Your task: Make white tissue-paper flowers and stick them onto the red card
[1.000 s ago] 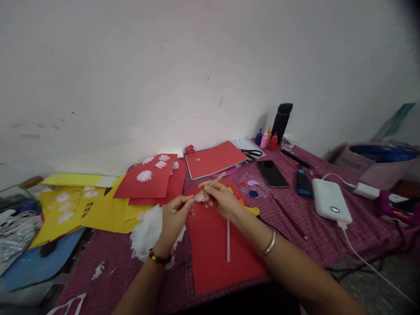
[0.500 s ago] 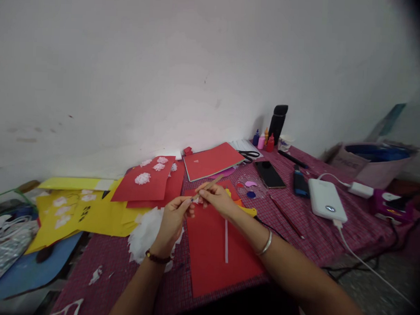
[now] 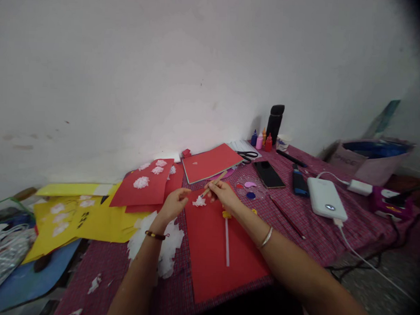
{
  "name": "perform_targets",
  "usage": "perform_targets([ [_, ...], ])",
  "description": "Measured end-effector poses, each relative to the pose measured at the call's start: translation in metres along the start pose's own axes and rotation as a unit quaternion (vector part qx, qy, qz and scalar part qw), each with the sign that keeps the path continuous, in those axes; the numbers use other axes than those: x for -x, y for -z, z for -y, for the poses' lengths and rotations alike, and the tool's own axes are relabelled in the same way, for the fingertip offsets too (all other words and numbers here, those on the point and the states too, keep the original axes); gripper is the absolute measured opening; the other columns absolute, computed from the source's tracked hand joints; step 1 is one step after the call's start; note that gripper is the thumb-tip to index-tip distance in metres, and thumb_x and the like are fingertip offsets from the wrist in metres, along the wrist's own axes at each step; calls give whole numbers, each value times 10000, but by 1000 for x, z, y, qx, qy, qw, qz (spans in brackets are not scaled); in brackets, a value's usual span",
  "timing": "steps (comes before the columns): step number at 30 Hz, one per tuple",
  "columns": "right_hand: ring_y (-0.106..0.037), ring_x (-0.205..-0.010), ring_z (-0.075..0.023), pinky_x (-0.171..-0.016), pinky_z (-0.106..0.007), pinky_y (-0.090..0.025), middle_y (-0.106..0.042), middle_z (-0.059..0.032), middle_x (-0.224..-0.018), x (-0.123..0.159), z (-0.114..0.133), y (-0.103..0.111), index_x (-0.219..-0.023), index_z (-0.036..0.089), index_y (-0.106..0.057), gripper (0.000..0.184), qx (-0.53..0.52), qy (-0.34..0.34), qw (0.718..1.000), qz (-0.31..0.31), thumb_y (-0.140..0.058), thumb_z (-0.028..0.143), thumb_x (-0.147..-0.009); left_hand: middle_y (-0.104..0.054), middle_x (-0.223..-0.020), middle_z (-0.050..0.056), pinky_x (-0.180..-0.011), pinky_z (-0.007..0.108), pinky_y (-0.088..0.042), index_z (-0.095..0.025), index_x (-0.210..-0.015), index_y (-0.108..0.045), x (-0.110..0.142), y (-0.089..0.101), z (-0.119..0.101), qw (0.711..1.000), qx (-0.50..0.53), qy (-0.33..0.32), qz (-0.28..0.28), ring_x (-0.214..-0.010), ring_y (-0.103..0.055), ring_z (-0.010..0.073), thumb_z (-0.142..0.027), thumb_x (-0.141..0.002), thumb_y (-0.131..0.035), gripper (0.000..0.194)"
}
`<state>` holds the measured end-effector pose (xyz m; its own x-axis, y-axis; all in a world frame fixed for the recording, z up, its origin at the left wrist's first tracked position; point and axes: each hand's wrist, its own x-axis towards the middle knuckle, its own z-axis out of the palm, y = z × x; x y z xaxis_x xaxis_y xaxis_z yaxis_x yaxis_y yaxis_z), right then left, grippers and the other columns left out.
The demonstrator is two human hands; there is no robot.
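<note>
My right hand point(image 3: 224, 195) pinches a thin wooden brush point(image 3: 215, 183) whose tip points down at a small white tissue tuft point(image 3: 198, 202) lying at the far end of a red paper sheet point(image 3: 220, 251). My left hand point(image 3: 173, 204) is curled with its fingers closed just left of the tuft, near the sheet's top left corner; whether it holds anything is hidden. A white strip point(image 3: 227, 242) runs down the red sheet with a small yellow piece at its top. A pile of white tissue point(image 3: 167, 248) lies under my left forearm.
Red sheets with white tufts point(image 3: 142, 184) and yellow sheets point(image 3: 75, 214) lie to the left. A red folder point(image 3: 211, 161), scissors point(image 3: 247, 155), paint palette point(image 3: 248, 187), phone point(image 3: 269, 174), small paint bottles point(image 3: 261, 140), black flask point(image 3: 274, 122), white power bank point(image 3: 324, 198) with cable and a red pencil point(image 3: 286, 216) lie right.
Both hands have dropped from above the red sheet to its far end. The white tuft that was between my fingers now lies on the sheet, with the brush tip at it.
</note>
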<state>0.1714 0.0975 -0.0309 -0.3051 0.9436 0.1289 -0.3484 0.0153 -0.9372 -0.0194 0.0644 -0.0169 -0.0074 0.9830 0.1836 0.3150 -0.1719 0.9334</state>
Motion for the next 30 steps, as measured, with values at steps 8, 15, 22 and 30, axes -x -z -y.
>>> perform_targets([
  [8,-444,-385,-63,-405,-186,-341,-532,53,-465,-4,-10,4,-673,155,-577,202,70,9,997,6,-593,349,-729,-655,-756,34,-668,244,-418,-214,-714,-704,3,-19,30,996,-62,-47,40,-717,-576,164,-69,-555,-641,225],
  [15,-485,-438,-81,-453,-201,-370,-558,39,-528,-5,-21,5,-730,160,-579,176,124,39,990,50,-548,327,-776,-589,-551,-10,-549,217,-350,-175,-572,-641,-8,-30,43,996,-83,-36,-6,-554,-502,128,-151,-626,-581,84],
  [22,-544,-572,-114,-554,-223,-409,-598,0,-633,-6,-33,2,-755,165,-578,178,255,84,959,87,-462,274,-836,-575,-530,-17,-517,214,-347,-154,-568,-610,-13,-31,46,996,-86,-14,14,-520,-489,117,-200,-641,-566,97],
  [30,-549,-622,-117,-583,-212,-392,-603,-7,-663,-10,-35,1,-781,150,-587,182,335,99,932,91,-442,237,-848,-576,-548,-13,-517,217,-355,-145,-597,-601,-17,-30,56,994,-104,-8,16,-528,-487,117,-233,-657,-557,115],
])
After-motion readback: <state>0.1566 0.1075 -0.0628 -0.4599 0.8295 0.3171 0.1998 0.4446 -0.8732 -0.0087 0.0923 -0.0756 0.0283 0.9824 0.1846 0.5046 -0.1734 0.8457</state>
